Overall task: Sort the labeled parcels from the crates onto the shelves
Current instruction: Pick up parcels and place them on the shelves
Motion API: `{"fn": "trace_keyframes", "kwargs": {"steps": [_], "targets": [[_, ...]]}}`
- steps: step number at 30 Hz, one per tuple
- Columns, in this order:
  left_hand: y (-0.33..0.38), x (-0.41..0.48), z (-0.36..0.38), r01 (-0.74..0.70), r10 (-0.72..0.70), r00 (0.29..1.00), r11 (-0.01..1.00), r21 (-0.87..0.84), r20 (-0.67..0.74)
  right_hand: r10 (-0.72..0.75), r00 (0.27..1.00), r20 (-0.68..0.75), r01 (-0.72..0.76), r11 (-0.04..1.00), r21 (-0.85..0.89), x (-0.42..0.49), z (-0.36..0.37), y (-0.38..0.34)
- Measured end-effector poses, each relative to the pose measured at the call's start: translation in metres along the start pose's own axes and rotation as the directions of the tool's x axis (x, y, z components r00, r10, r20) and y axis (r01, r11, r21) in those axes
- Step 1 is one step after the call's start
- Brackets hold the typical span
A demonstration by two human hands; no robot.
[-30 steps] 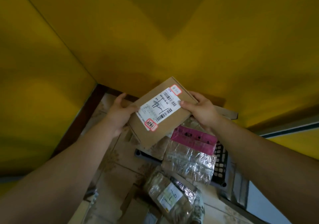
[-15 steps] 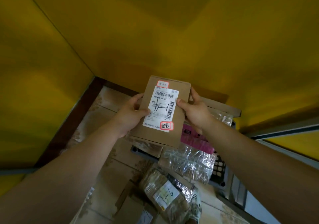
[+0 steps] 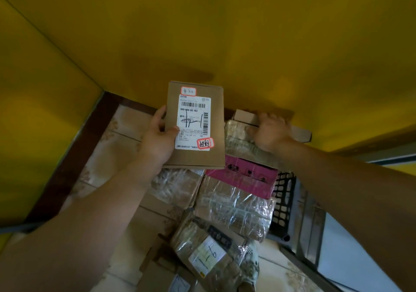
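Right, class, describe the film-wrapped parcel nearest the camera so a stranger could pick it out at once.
Find the black lattice crate below the yellow wall; parcels are heaped to its left. Follow the heap down to the bottom of the view, to the film-wrapped parcel. Unlike the other wrapped parcels, it shows a white label handwritten with 1 and 6.

Right hand (image 3: pixel 270 133) has left the parcel (image 3: pixel 195 156) — now on a long box (image 3: pixel 300 133).

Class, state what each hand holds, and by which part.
Left hand grips the flat parcel by its left edge. Right hand touches a narrow box; grip unclear.
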State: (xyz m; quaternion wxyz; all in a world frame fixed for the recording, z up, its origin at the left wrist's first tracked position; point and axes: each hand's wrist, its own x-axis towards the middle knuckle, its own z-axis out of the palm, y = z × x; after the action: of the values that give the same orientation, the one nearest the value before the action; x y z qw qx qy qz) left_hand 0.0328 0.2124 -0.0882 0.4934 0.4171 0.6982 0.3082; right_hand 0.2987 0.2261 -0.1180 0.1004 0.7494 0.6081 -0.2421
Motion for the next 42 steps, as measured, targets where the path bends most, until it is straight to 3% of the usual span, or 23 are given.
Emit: {"fn": "trace_keyframes", "kwargs": {"steps": [5,15,25,33,42], "targets": [[-0.004,0.008,0.002,0.016,-0.016,1.0,1.0,-0.01,-0.003,-0.009,0.997,-0.071,0.018,0.993,0.118,0.006,0.0,0.005],[0.002,-0.001,0.005,0.037,-0.037,0.999,0.999,-0.037,0.0,-0.142,0.974,-0.179,0.151,0.988,0.042,0.005,-0.004,0.008],[0.0,-0.004,0.007,0.063,-0.063,0.998,0.998,-0.017,-0.013,-0.058,0.997,0.053,0.04,0.956,0.291,0.017,-0.014,0.013],[0.0,-0.003,0.008,0.069,-0.069,0.997,0.998,-0.01,-0.022,-0.249,0.964,-0.095,0.238,0.964,-0.114,0.019,-0.006,0.002],[-0.001,-0.002,0.007,0.061,-0.061,0.998,0.998,-0.008,-0.016,-0.186,0.966,-0.178,0.186,0.982,-0.013,0.022,-0.002,0.0]]}}
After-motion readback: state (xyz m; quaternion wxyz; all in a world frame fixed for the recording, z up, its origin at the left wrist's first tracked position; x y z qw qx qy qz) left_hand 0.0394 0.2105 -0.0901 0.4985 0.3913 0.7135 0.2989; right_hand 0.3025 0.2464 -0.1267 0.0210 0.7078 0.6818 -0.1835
